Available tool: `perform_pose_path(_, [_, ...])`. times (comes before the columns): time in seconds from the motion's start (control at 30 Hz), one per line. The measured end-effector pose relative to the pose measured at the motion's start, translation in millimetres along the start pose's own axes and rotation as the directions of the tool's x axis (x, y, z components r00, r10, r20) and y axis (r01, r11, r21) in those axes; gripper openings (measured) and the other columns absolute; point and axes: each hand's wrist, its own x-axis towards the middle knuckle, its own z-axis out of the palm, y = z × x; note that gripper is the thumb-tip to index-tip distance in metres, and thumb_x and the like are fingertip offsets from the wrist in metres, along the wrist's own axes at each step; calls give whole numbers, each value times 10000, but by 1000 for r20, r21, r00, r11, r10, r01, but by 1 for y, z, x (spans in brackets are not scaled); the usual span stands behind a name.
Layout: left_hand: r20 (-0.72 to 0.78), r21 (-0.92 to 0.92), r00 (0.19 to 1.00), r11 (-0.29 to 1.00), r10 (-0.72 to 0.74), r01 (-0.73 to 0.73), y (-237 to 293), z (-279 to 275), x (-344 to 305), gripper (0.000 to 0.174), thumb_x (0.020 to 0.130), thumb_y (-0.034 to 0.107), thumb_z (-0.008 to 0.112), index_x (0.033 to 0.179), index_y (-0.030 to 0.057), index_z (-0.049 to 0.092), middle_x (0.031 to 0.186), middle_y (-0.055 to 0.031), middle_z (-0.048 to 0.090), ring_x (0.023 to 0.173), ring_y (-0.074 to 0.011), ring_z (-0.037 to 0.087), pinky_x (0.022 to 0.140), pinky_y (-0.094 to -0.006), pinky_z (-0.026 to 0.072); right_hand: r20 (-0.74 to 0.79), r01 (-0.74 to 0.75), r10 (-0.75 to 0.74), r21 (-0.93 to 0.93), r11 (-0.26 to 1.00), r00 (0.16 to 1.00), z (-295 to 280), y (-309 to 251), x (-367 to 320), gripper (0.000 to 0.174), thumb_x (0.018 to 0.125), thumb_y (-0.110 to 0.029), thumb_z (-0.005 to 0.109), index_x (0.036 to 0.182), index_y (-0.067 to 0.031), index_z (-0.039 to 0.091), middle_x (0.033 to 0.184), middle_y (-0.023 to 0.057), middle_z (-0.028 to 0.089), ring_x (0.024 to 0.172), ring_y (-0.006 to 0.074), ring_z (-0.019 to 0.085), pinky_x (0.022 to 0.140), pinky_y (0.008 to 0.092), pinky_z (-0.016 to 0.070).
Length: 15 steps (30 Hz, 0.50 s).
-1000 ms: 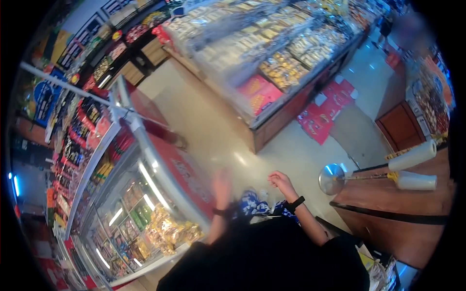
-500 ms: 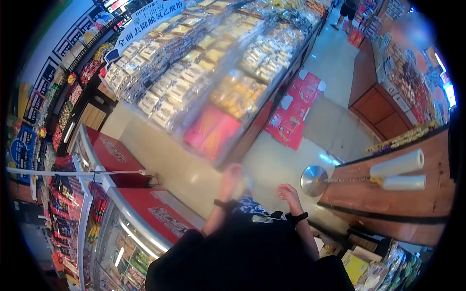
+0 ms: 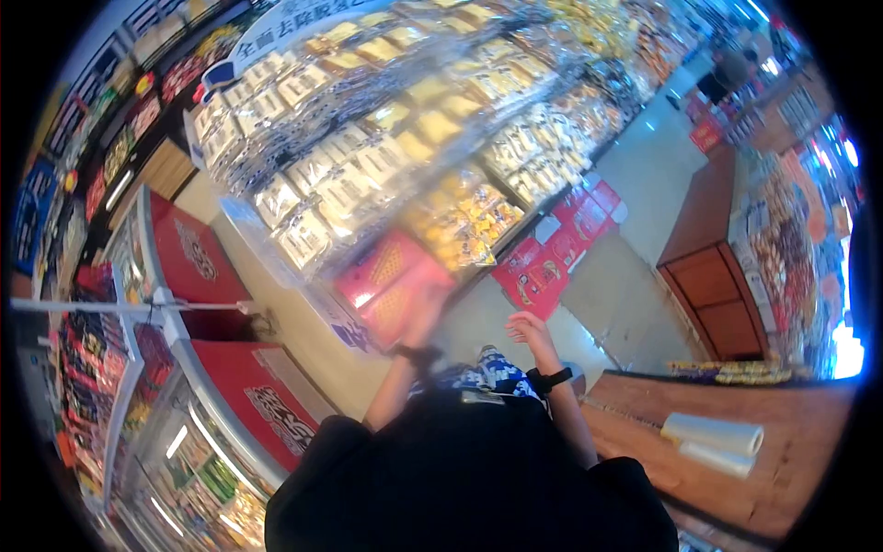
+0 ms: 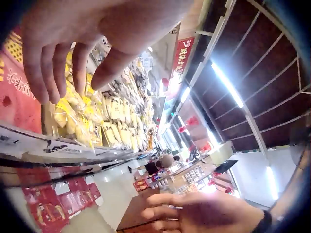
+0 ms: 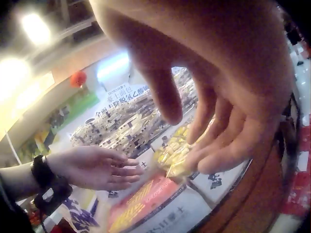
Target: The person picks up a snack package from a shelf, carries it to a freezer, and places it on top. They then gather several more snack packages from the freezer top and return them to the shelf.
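Observation:
My left hand reaches out beside the near corner of a bread display, blurred in the head view. It overlaps a pink printed box there; in the left wrist view its fingers hang loosely down with nothing held. The right hand is held out farther right over the floor, fingers relaxed, palm bare. From the right wrist, the same fingers droop in front of yellow-wrapped packs. Rows of bagged bread fill the display beyond both hands.
Red-sided freezers stand to the left. A wooden counter with plastic bag rolls is at the right. Red flattened cardboard lies on the floor beside the display. A wooden cabinet stands farther back.
The view has turned and come closer to the bread display, with the freezers now farther left. The left hand has come to overlap the pink box. Both hands stay empty.

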Motion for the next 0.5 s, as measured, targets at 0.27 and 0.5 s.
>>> perform_pose_path(0.27, [-163,201,986,977,-34,67,-32,23,24,272,884,226,622,1066,23,636,911,-88,662,876,-192,628,778,-317,496,164,47,-17,-178,983,986,-12,-12,128,276,886,-118,583,1159,-85,603,1008,31,615,795,121,625,652,248,495])
perform_pose_path(0.5, [-250,-106,927,959,-280,262,-6,69,44,257,902,204,574,1061,10,629,915,-80,664,845,-167,630,762,-327,497,365,136,22,-401,906,931,-22,-30,214,414,850,-122,629,1257,-89,566,1035,35,603,823,111,611,655,240,497])
